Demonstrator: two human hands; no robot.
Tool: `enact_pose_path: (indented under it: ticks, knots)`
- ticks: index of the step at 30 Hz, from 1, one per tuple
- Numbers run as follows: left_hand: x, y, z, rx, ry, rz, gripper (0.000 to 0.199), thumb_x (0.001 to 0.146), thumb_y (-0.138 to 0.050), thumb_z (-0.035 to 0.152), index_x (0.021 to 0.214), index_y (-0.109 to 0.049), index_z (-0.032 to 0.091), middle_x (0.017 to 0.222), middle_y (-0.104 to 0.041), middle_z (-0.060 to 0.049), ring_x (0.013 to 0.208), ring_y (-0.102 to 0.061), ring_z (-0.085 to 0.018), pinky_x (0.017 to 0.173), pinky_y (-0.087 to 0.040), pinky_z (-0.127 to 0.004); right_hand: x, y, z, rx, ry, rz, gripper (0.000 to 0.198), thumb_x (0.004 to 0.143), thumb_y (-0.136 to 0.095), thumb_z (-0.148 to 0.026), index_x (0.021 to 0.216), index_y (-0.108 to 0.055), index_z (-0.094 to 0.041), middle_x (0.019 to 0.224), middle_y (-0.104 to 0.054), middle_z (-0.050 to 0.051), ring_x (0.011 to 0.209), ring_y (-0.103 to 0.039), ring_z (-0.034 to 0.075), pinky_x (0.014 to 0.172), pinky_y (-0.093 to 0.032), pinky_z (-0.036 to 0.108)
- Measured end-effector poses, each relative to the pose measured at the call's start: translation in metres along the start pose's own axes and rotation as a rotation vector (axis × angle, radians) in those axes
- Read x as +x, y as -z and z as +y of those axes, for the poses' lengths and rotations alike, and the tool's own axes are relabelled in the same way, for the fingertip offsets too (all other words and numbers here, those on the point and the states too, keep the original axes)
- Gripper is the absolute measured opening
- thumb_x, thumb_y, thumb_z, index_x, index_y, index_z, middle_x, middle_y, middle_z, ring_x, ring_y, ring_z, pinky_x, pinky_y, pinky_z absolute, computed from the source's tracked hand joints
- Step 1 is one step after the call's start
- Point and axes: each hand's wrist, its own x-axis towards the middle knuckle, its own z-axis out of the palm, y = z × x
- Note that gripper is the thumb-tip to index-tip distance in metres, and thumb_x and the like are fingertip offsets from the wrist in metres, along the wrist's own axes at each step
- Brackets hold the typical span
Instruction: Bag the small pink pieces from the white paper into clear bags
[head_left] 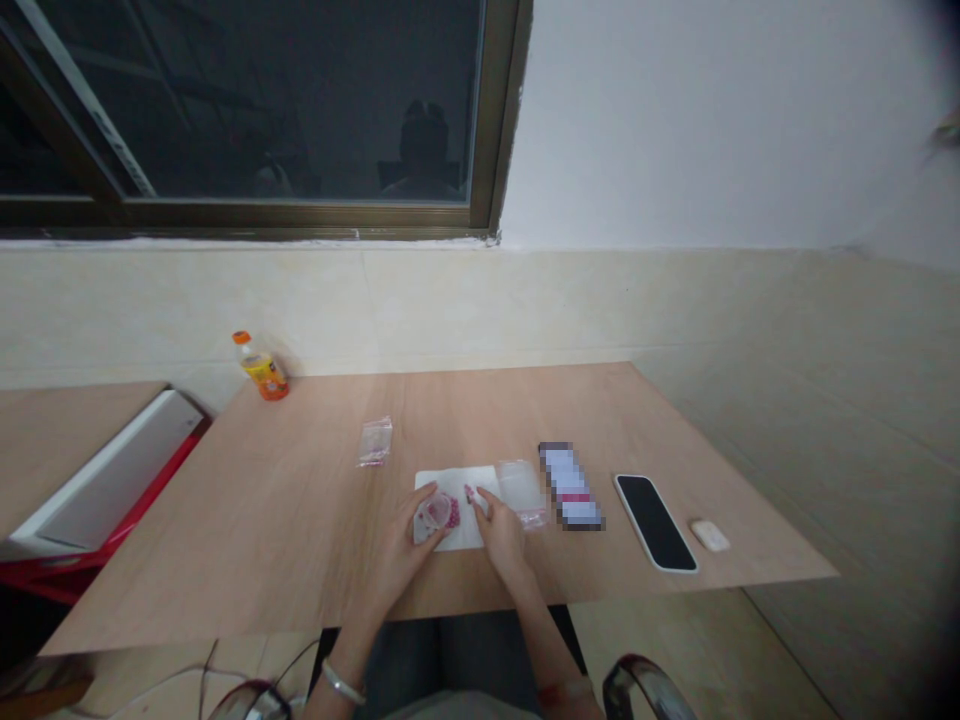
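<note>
My left hand (pixel 411 540) curves its thumb and fingers around a small clear round container (pixel 433 512). Beside and partly behind the container lie small dark pink beads (pixel 453 510). A white sheet (pixel 469 540) is spread under both hands. At the sheet's right side, my right hand (pixel 496 525) has its thumb and forefinger close together at a small pink piece (pixel 469 494), too small to make out its kind. A clear plastic bag (pixel 521 488) lies flat just right of the sheet, near my right hand.
Another small clear bag (pixel 376 442) lies farther back on the wooden table (pixel 300 520). To the right are a phone with a lit, blurred screen (pixel 571 486), a dark-screened phone (pixel 656 523) and a white case (pixel 709 535). An orange drink bottle (pixel 262 370) stands at the back left.
</note>
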Motion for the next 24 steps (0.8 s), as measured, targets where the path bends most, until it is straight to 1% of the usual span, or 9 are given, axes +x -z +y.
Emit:
enact_pose_path:
  ticks: [3, 5, 7, 10, 14, 19, 21, 24]
  knots:
    - [0.0, 0.001, 0.0, 0.0, 0.006, -0.008, 0.048, 0.074, -0.069, 0.026, 0.12, -0.058, 0.021, 0.128, -0.061, -0.01, 0.121, -0.055, -0.025, 0.106, -0.041, -0.044, -0.001, -0.002, 0.003, -0.046, -0.006, -0.042, 0.036, 0.09, -0.044, -0.027, 0.119, -0.065, -0.019, 0.079, -0.073, 0.009, 0.068, -0.067, 0.02, 0.059, -0.044, 0.024]
    - [0.0, 0.001, -0.001, -0.003, 0.005, -0.006, 0.048, 0.074, -0.068, 0.025, 0.121, -0.058, 0.021, 0.128, -0.06, -0.01, 0.121, -0.055, -0.024, 0.106, -0.041, -0.044, 0.0, -0.002, 0.004, -0.058, 0.005, -0.06, 0.035, 0.092, -0.044, -0.029, 0.12, -0.065, -0.023, 0.09, -0.074, 0.009, 0.076, -0.069, 0.021, 0.064, -0.046, 0.024]
    - [0.001, 0.0, -0.002, -0.007, -0.007, 0.001, 0.047, 0.074, -0.068, 0.024, 0.12, -0.058, 0.021, 0.128, -0.061, -0.01, 0.121, -0.055, -0.024, 0.106, -0.041, -0.044, 0.0, -0.002, 0.003, -0.081, -0.002, -0.081, 0.035, 0.092, -0.044, -0.031, 0.12, -0.064, -0.027, 0.093, -0.074, 0.007, 0.078, -0.069, 0.021, 0.066, -0.046, 0.024]
    - [0.001, 0.001, -0.001, -0.023, -0.024, 0.002, 0.047, 0.074, -0.069, 0.024, 0.12, -0.059, 0.022, 0.127, -0.061, -0.01, 0.121, -0.055, -0.025, 0.105, -0.042, -0.044, 0.001, -0.003, 0.0, -0.128, -0.043, -0.098, 0.033, 0.092, -0.045, -0.033, 0.12, -0.064, -0.028, 0.088, -0.075, 0.007, 0.076, -0.069, 0.022, 0.064, -0.046, 0.025]
    - [0.001, 0.002, 0.001, -0.028, -0.018, -0.002, 0.048, 0.073, -0.069, 0.025, 0.12, -0.059, 0.022, 0.127, -0.061, -0.01, 0.122, -0.054, -0.025, 0.105, -0.042, -0.043, 0.003, -0.007, -0.003, -0.152, -0.068, -0.069, 0.03, 0.092, -0.048, -0.033, 0.115, -0.067, -0.029, 0.087, -0.075, 0.007, 0.079, -0.07, 0.024, 0.064, -0.044, 0.026]
    - [0.0, 0.002, -0.001, -0.006, 0.008, -0.004, 0.05, 0.073, -0.07, 0.026, 0.121, -0.058, 0.022, 0.128, -0.06, -0.009, 0.122, -0.054, -0.025, 0.107, -0.041, -0.044, 0.003, -0.011, -0.003, -0.155, -0.085, -0.035, 0.029, 0.093, -0.047, -0.034, 0.109, -0.07, -0.027, 0.084, -0.074, 0.007, 0.076, -0.069, 0.023, 0.063, -0.042, 0.026]
    - [0.0, 0.001, -0.002, -0.001, 0.017, -0.009, 0.051, 0.074, -0.069, 0.027, 0.123, -0.056, 0.022, 0.13, -0.059, -0.009, 0.123, -0.053, -0.025, 0.107, -0.04, -0.043, 0.002, -0.012, -0.001, -0.124, -0.075, 0.0, 0.029, 0.092, -0.047, -0.035, 0.104, -0.072, -0.026, 0.081, -0.074, 0.007, 0.072, -0.068, 0.021, 0.061, -0.04, 0.024]
    - [0.0, 0.002, -0.001, 0.004, 0.025, -0.005, 0.051, 0.073, -0.07, 0.027, 0.122, -0.057, 0.022, 0.129, -0.06, -0.009, 0.122, -0.054, -0.025, 0.106, -0.041, -0.043, 0.001, -0.012, 0.0, -0.003, -0.06, 0.091, 0.034, 0.09, -0.048, -0.043, 0.094, -0.074, -0.021, 0.066, -0.069, 0.005, 0.059, -0.061, 0.018, 0.055, -0.036, 0.024]
